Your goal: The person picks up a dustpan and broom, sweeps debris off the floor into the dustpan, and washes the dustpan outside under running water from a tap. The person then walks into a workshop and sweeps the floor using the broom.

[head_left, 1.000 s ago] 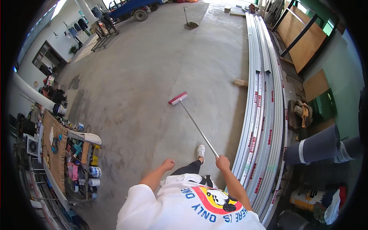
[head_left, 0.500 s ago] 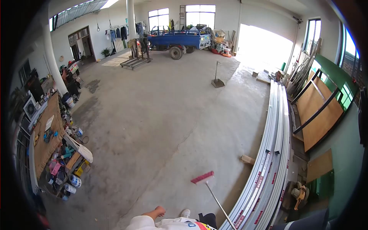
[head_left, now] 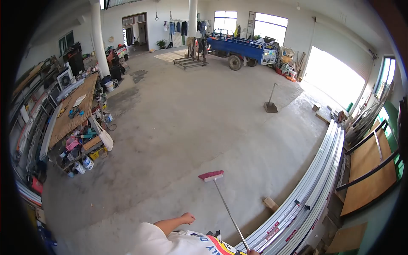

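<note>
A push broom with red bristles (head_left: pixel 211 175) rests its head on the concrete floor. Its long metal handle (head_left: pixel 228 208) slants down toward my body, and my right hand (head_left: pixel 253 252) is wrapped round it at the bottom edge of the view, mostly cut off. My left hand (head_left: pixel 187 218) is held out in front of my white shirt with its fingers curled in. Nothing shows in it, and it is apart from the broom. Farther ahead, a long-handled dustpan (head_left: pixel 270 107) stands upright on the floor.
Long bundled metal profiles (head_left: pixel 293 208) lie along the right, a wood block (head_left: pixel 270 204) beside them. On the left is a cluttered workbench (head_left: pixel 76 106) with paint buckets (head_left: pixel 87 162) below. A blue cargo vehicle (head_left: pixel 238 47) and a metal stand (head_left: pixel 191 61) are at the back.
My view has swung to the right, so the room sits farther left-to-right in frame. The broom head has shifted left relative to the metal profiles. My left arm reaches farther out.
</note>
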